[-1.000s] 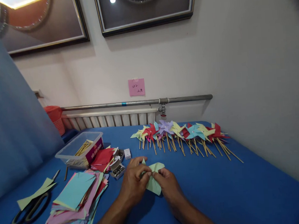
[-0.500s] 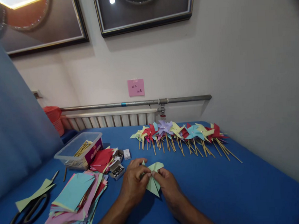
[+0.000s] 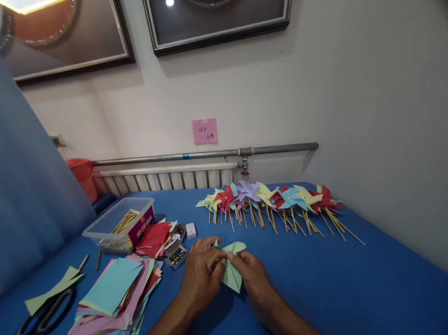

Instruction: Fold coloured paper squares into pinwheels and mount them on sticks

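Found at the near middle of the tabletop (image 3: 368, 290): a pale green paper piece (image 3: 231, 279), partly folded, with corners drawn in toward its centre, low over the blue cloth or resting on it; cannot tell which. Held from both sides: left hand (image 3: 202, 272) closed on it, pinching near the centre with thumb and fingers; right hand (image 3: 253, 277) likewise pinching from the opposite side, close against the left. No stick and no pin seen on this piece; judged mid-fold, with fastening and mounting outstanding. Counted as done: a row of finished pinwheels (image 3: 271, 197) on sticks, laid along the far side, well apart from the hands. Counted as left: a thick stack of coloured sheets (image 3: 114, 295) just left of the left forearm, plus red cut pieces (image 3: 152, 237) behind it. Supplies at hand: clear box of wooden sticks (image 3: 117, 222), small open boxes of pins (image 3: 176, 254) near the left hand, scissors (image 3: 43, 317) lying on a green strip at the far left. Judged only part-way through the paper stock.
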`<state>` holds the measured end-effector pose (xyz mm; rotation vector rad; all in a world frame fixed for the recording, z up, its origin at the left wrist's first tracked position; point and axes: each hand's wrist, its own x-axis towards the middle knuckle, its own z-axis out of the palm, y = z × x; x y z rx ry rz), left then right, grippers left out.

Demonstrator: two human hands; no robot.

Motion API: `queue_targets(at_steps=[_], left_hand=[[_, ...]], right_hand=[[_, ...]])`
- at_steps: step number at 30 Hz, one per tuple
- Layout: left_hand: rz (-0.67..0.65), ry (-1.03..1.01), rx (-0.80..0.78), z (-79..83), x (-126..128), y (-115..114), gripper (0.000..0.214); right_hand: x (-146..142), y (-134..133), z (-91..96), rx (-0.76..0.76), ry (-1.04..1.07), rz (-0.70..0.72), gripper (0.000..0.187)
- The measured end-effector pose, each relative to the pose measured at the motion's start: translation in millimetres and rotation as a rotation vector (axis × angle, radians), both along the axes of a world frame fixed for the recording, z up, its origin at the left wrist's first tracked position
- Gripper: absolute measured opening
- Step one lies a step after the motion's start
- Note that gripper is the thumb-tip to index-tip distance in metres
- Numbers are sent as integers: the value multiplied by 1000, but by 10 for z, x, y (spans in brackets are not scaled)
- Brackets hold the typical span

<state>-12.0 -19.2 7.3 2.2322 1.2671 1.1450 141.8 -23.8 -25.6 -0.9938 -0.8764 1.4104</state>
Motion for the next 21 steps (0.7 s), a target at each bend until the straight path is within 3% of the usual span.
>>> queue_targets(at_steps=[12,17,21], left_hand=[[1,-49,-13,19,18,-4,25],[74,-300,-71,44,0,41,17],[196,-593,-339,15,-35,149,41]], right_hand=[[11,25,-19,-36,-87,-25,28],[22,50,-72,-32,-107,-33,28],[15,102,-148,-49,-135,-42,32]])
